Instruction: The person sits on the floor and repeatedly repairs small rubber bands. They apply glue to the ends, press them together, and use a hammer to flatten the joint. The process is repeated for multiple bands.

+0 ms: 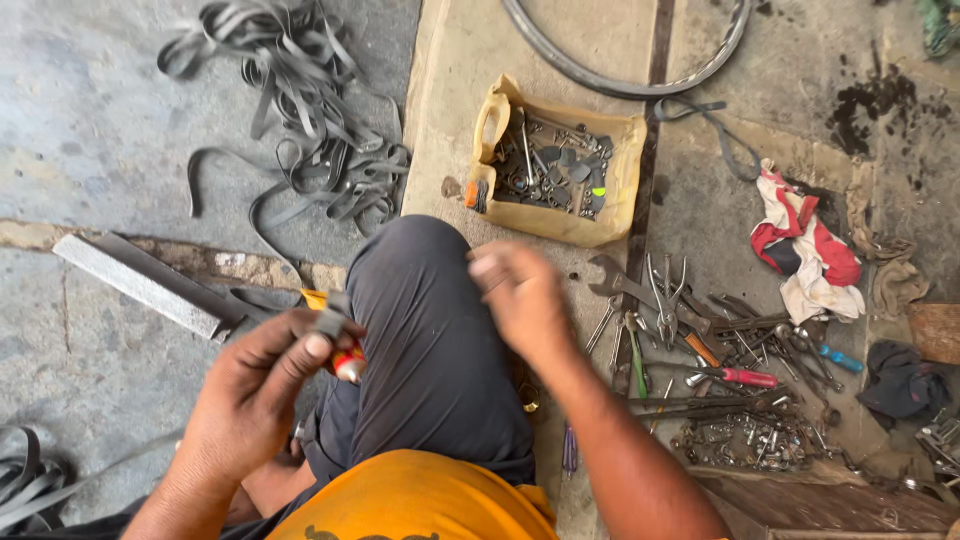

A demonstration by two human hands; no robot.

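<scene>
My left hand (258, 385) is raised at the lower left and pinches a small grey piece of rubber (331, 318) between thumb and fingers, with a small red and yellow tube (348, 362) tucked under it. My right hand (520, 295) hovers over my knee in dark trousers (430, 340); it is blurred, its fingers loosely curled, and I see nothing in it. It is nearest the pile of spanners and pliers (670, 310) on the floor to its right.
A cut yellow plastic container (620, 190) holds small metal parts ahead. Strips of black rubber (300, 130) lie at the upper left, a metal file (140, 285) at the left, a tyre (620, 80) at the top, a rag (810, 250) and screwdrivers (740, 377) at the right.
</scene>
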